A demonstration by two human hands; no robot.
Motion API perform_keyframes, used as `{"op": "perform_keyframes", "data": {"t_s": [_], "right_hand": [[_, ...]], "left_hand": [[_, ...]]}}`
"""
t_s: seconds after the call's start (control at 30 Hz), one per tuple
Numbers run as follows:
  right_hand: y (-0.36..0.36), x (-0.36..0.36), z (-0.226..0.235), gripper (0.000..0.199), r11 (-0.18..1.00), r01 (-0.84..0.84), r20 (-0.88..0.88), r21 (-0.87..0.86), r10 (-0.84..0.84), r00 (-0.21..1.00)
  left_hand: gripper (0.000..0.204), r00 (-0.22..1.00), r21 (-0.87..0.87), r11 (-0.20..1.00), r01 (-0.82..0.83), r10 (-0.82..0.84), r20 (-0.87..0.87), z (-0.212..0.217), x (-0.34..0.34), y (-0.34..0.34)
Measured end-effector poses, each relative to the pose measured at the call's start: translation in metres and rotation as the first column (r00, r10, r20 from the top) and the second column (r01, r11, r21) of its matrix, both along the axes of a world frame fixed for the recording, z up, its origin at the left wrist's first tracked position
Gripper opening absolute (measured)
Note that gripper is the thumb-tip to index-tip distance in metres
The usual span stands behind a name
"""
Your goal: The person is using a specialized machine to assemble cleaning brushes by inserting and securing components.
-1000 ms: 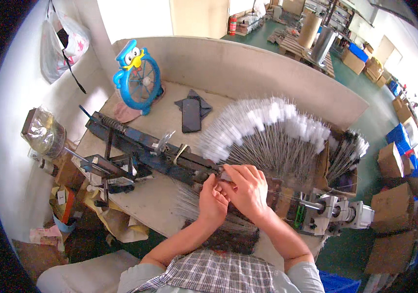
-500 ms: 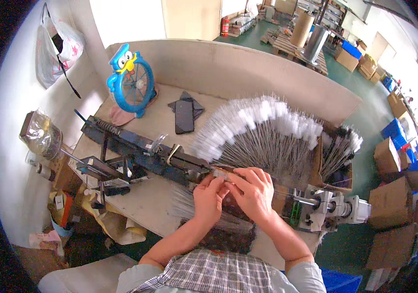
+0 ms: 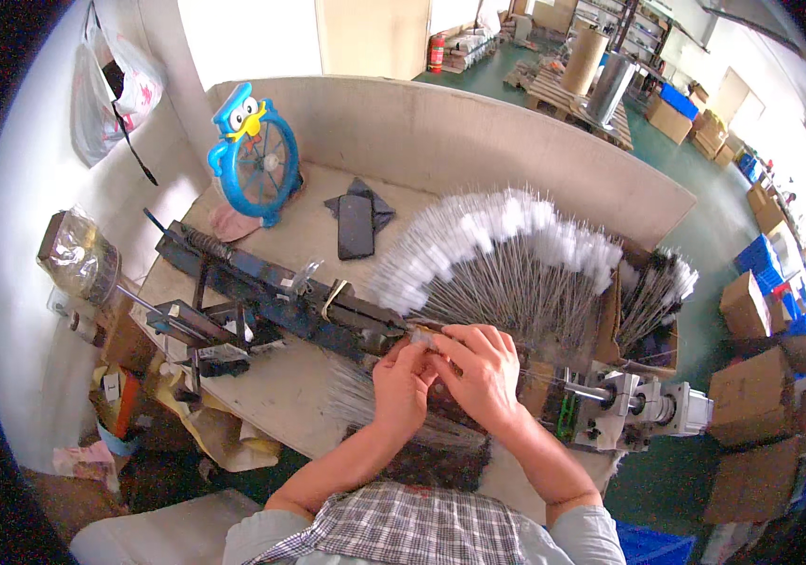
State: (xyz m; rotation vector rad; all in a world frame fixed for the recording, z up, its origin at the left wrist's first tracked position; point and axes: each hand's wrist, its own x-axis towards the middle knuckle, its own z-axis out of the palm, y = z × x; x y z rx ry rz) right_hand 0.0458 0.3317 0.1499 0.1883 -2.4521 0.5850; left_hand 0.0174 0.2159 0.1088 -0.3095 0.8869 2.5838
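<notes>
My left hand point(image 3: 401, 384) and my right hand point(image 3: 480, 369) meet at the right end of a long dark metal machine point(image 3: 276, 292). Their fingers are pinched together around a small wire brush with whitish bristles point(image 3: 424, 337); the fingers hide much of it. Just behind my hands, a large fan-shaped pile of wire brushes point(image 3: 506, 250) with white bristle heads lies on the table. Below my left wrist are loose thin wires or bristles point(image 3: 354, 391), partly covered by my arm. To the right of my right hand stands a silver motor unit with a shaft point(image 3: 643, 405).
A blue duck-shaped fan point(image 3: 257, 155) and a black phone point(image 3: 356, 226) on a dark cloth are at the back left. At the right, a cardboard box point(image 3: 613, 325) holds dark-bristled brushes point(image 3: 659, 282). A raised panel point(image 3: 478, 122) borders the table's far side. A lamp-like fixture point(image 3: 81, 256) stands left.
My right hand has shifted slightly left, closer to my left hand, its fingers drawing in along the whitish brush. My left hand stays nearly in place.
</notes>
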Motion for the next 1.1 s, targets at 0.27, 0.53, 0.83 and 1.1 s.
{"op": "perform_keyframes", "data": {"t_s": [0.27, 0.53, 0.83, 1.1], "right_hand": [[0.004, 0.005, 0.019, 0.033, 0.999, 0.049, 0.034, -0.007, -0.049, 0.998], [0.016, 0.023, 0.01, 0.011, 0.995, 0.017, 0.166, 0.097, -0.033, 0.986], [0.03, 0.034, 0.021, 0.015, 0.997, 0.016, 0.144, -0.076, -0.005, 0.99], [0.041, 0.094, -0.028, 0.018, 0.989, -0.012, 0.531, -0.15, 0.091, 0.843]], "left_hand": [[0.04, 0.998, 0.133, 0.991, 0.035, -0.043, 0.055, 0.004, -0.005, -0.004], [0.065, 0.992, 0.068, 0.994, 0.084, -0.09, 0.084, 0.02, 0.0, -0.013], [0.064, 0.975, -0.159, 0.964, 0.215, -0.221, -0.021, 0.009, 0.01, -0.014], [0.04, 0.996, -0.489, 0.872, 0.012, -0.057, -0.075, -0.039, 0.002, -0.115]]}}
